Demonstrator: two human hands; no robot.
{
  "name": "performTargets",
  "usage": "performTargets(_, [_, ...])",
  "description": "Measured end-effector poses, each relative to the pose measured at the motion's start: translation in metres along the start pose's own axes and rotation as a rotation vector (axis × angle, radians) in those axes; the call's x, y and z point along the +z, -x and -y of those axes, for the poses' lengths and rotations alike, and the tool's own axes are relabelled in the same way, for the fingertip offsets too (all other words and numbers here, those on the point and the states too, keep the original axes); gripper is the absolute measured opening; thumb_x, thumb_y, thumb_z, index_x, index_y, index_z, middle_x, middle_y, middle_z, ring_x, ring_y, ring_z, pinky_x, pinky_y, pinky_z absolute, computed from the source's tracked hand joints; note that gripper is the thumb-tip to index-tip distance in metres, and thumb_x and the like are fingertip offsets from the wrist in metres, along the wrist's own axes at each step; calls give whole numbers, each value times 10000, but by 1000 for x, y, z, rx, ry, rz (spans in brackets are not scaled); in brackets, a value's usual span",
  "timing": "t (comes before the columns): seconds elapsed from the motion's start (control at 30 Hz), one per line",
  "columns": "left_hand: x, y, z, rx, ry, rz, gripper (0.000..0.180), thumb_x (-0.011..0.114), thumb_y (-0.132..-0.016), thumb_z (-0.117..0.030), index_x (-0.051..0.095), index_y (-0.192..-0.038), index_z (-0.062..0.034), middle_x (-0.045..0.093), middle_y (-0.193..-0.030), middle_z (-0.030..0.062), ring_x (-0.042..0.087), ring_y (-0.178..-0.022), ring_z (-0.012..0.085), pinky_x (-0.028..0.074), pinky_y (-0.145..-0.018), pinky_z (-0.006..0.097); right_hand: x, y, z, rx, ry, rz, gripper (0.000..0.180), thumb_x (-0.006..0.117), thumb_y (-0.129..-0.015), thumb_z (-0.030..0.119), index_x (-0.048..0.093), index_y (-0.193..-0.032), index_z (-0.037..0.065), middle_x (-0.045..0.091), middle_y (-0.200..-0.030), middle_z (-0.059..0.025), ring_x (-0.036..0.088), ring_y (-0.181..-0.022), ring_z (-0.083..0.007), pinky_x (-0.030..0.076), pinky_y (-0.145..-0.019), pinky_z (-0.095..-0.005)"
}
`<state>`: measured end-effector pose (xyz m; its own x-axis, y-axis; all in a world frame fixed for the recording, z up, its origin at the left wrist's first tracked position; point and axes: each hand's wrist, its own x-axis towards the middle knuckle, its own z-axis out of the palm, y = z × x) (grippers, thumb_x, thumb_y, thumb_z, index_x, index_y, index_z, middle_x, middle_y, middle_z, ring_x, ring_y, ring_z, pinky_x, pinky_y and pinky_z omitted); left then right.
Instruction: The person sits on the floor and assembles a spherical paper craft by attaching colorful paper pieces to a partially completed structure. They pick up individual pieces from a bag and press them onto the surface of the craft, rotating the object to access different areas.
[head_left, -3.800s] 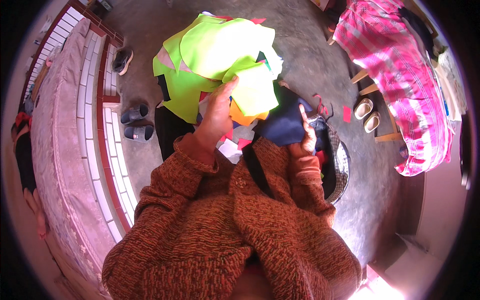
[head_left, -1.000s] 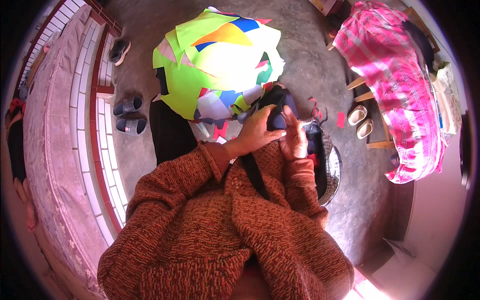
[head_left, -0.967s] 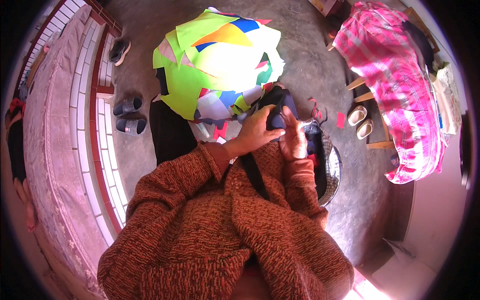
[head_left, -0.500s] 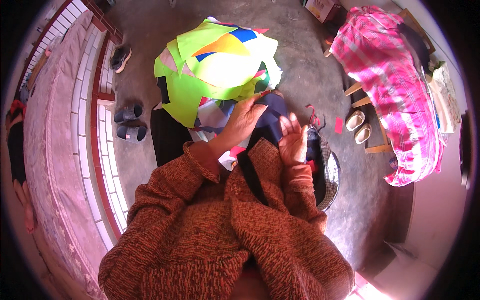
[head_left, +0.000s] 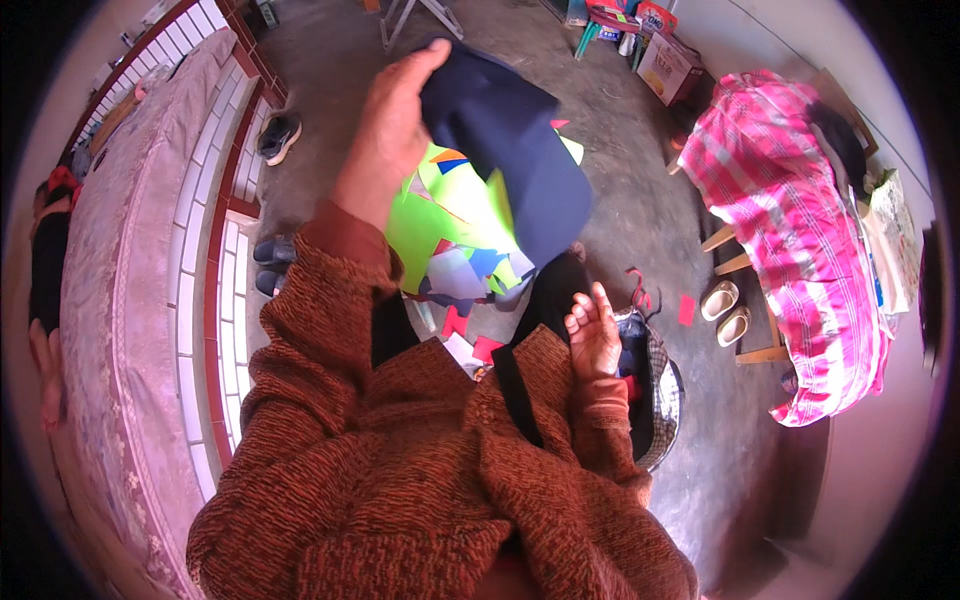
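Note:
My left hand (head_left: 385,130) is raised high and grips a dark navy cloth piece (head_left: 510,165), which hangs over a pile of bright cloth scraps (head_left: 450,235) in neon green, yellow, blue and red. My right hand (head_left: 595,330) is low, fingers apart and holding nothing, just above a dark checked bag (head_left: 655,395) with cloth inside. Both arms wear a rust-brown knitted sweater. A few small red scraps (head_left: 470,345) lie near my lap.
A tiled low wall with a mauve cover (head_left: 150,300) runs along the left, with dark shoes (head_left: 275,135) beside it. A pink plaid cloth covers a wooden bench (head_left: 800,230) at right, with pale slippers (head_left: 725,310) by it. Boxes (head_left: 665,60) stand at the back on the concrete floor.
My left hand has lifted the navy cloth up and away from the pile toward the camera. My right hand has let go and stays low near the bag.

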<state>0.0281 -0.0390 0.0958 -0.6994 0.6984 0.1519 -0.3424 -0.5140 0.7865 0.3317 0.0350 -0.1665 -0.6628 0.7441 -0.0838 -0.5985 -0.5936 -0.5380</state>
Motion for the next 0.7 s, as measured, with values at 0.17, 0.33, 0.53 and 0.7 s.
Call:
performTargets(0.17, [-112, -40, 11, 13, -484, -68, 244, 700, -783, -168, 606, -968, -38, 625, -971, 75, 598, -872, 166, 481, -781, 292, 8, 0, -2, 7, -13, -12, 426, 542, -919, 262, 473, -1284, 55, 630, -1031, -99, 591, -870, -161, 497, -776, -304])
performTargets(0.33, [-148, -27, 36, 375, -717, -339, 308, 694, -782, -148, 540, -1004, -1, 566, -996, 83, 535, -905, 158, 436, -781, 287, 7, -2, -2, 16, 26, -27, 466, 559, -910, 300, 465, -1289, 45, 622, -1052, -107, 597, -877, -173, 505, -779, -317])
performTargets(0.53, [-71, -20, 33, 954, -1440, -138, 311, 712, -772, -178, 601, -1038, -62, 609, -1031, 54, 559, -837, 160, 421, -662, 257, 1, 2, 4, 23, 14, -60, 483, 546, -919, 279, 424, -1327, 50, 607, -1095, -118, 597, -909, -184, 502, -795, -316])
performTargets(0.7, [-58, -19, 54, 544, -1667, 268, 465, 639, -793, -425, 570, -1131, -114, 577, -1183, 109, 543, -1085, 314, 413, -903, 419, -7, 1, 7, 13, -157, 67, 443, 565, -909, 273, 478, -1273, 37, 629, -1059, -144, 622, -891, -221, 506, -809, -344])
